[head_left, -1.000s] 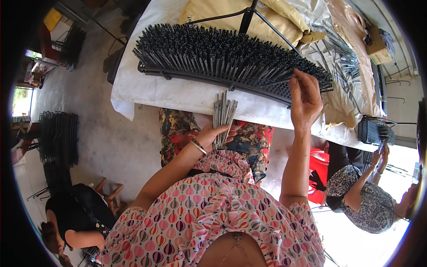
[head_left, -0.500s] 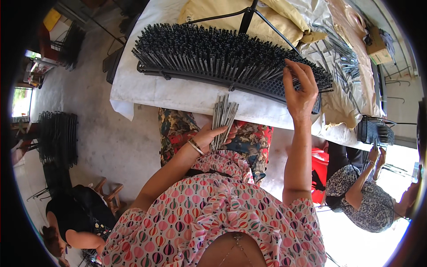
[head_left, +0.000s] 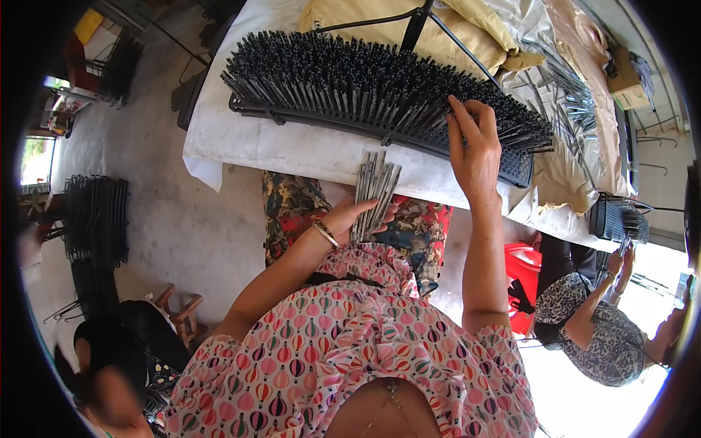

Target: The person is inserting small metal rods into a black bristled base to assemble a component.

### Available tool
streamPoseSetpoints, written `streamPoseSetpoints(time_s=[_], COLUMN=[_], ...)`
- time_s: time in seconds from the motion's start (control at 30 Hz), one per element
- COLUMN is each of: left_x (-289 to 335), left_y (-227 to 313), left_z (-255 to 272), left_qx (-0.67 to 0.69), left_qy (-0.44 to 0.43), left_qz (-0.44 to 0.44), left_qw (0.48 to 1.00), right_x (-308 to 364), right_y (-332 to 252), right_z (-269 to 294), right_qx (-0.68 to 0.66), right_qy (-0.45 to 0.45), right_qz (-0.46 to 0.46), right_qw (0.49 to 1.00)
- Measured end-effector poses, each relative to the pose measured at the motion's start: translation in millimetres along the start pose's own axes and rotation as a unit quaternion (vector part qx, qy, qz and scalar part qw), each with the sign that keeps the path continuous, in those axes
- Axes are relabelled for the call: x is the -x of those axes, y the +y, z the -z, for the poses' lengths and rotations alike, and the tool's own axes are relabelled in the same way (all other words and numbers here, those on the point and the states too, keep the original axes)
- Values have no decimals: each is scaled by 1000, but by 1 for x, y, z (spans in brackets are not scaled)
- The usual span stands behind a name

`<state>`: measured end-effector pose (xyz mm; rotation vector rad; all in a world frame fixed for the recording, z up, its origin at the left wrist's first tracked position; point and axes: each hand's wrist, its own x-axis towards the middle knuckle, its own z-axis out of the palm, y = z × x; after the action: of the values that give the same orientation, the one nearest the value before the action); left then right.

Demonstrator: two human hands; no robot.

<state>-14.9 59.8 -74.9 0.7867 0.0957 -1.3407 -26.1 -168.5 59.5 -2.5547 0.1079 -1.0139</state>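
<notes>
A long black rack lies across the table near its front edge, with dense rows of thin dark rods standing in its holes. Over my lap, my left hand is closed round a bundle of slim grey metal rods, their ends fanned upward. My right hand reaches to the front side of the rack, right of its middle. Its thumb and forefinger are pinched at the top of a thin rod among the standing ones; the fingers partly hide it. Some bare holes show at the rack's right end.
The table has a white cover. Behind the rack are a black metal frame, yellowish cloth and loose rods. One person works at right, another at lower left. Stacked black racks stand left.
My right hand has shifted left along the rack's front rows. My left hand still holds the bundle, which is slightly farther right. The person at lower left has moved.
</notes>
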Motion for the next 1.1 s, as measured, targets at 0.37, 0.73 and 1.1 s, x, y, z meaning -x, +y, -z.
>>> streamPoseSetpoints(time_s=[0.37, 0.73, 1.1], left_x=[-1, -2, 1], left_y=[3, 4, 4], left_z=[-5, -6, -14], left_qx=[58, 42, -52], left_qy=[-7, 17, 58], left_qz=[11, 6, -23], left_qw=[998, 999, 997], right_x=[86, 150, 154], right_y=[-21, -33, -34], right_z=[6, -23, -18], right_qx=[-160, -111, -135], right_qy=[-132, -232, -187], right_qz=[-40, 119, 169], right_qw=[977, 959, 958])
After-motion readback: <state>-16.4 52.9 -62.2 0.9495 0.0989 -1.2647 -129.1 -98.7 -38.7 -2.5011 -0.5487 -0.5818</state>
